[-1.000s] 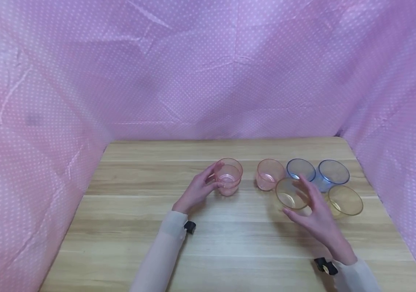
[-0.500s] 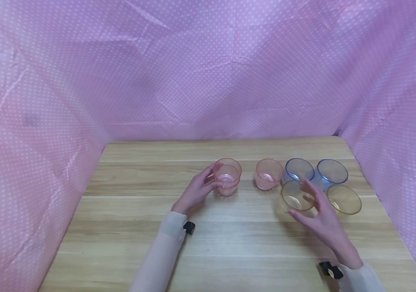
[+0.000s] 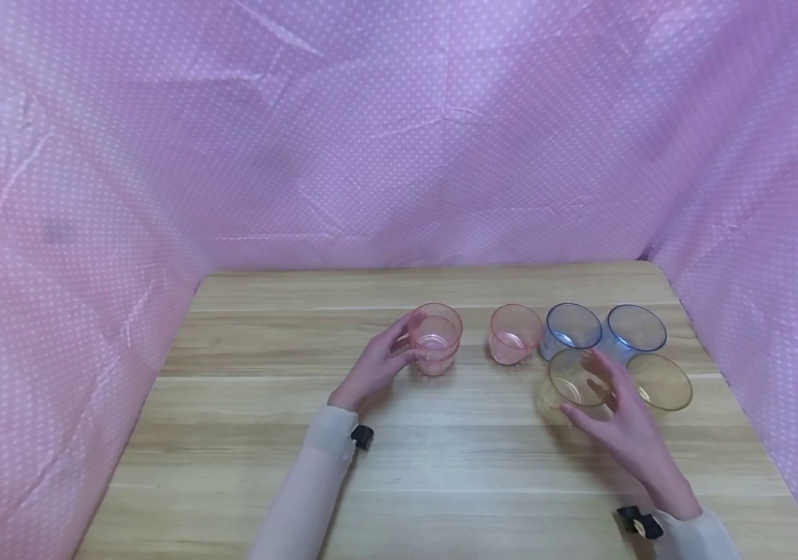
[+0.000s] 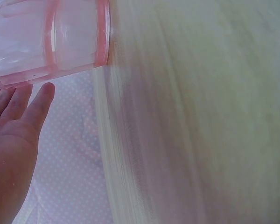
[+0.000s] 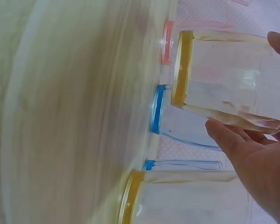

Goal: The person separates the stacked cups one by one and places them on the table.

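Note:
My left hand (image 3: 374, 365) grips the side of two nested clear pink cups (image 3: 435, 346), thumb in front and fingers behind. In the left wrist view the pink stack (image 4: 51, 39) sits upright, its base at the tabletop. My right hand (image 3: 626, 428) holds a clear yellow cup (image 3: 570, 381) between thumb and fingers, mouth up. The right wrist view shows this yellow cup (image 5: 224, 79) with its gold-banded base a little off the table. A second yellow cup (image 3: 661, 381) stands just right of it, partly behind the hand.
A single pink cup (image 3: 513, 338) stands between the hands. Two blue cups (image 3: 572, 327) stand side by side behind the yellow ones. The wooden table (image 3: 441, 467) backs onto a pink dotted cloth (image 3: 399, 155).
My right hand has shifted rightward with the yellow cup, closer to the other yellow cup and away from the single pink one. The left hand stays on the pink stack.

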The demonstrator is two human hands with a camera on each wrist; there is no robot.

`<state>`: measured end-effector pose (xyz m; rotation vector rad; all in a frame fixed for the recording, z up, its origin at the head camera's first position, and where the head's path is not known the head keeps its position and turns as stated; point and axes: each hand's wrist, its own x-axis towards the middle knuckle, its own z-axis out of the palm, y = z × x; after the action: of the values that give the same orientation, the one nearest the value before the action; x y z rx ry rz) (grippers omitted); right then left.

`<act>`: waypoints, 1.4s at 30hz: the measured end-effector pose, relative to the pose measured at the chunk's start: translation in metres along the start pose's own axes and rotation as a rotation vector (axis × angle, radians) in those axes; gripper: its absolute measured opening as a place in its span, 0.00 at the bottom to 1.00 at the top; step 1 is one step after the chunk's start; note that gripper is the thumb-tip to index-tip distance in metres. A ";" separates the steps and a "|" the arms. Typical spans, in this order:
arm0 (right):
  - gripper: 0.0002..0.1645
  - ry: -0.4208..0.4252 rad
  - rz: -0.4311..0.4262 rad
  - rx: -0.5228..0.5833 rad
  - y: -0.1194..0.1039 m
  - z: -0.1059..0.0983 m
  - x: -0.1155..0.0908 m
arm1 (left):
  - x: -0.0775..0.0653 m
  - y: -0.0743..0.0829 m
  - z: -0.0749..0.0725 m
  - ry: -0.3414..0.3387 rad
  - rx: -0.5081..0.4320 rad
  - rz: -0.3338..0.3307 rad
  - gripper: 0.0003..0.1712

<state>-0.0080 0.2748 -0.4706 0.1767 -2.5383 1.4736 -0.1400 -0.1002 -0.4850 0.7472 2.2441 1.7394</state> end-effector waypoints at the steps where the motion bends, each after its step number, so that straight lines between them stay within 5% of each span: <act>1: 0.61 -0.001 0.003 0.001 0.001 0.000 0.000 | 0.000 0.000 0.000 0.001 -0.004 -0.004 0.42; 25: 0.60 -0.055 0.060 -0.061 0.008 -0.013 -0.006 | -0.002 0.001 0.002 0.004 -0.017 -0.029 0.41; 42: 0.62 -0.032 -0.005 -0.188 0.015 -0.016 -0.005 | -0.002 -0.002 0.003 0.010 -0.016 0.002 0.41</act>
<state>-0.0043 0.2959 -0.4764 0.1783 -2.6812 1.2301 -0.1372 -0.0995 -0.4879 0.7385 2.2348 1.7634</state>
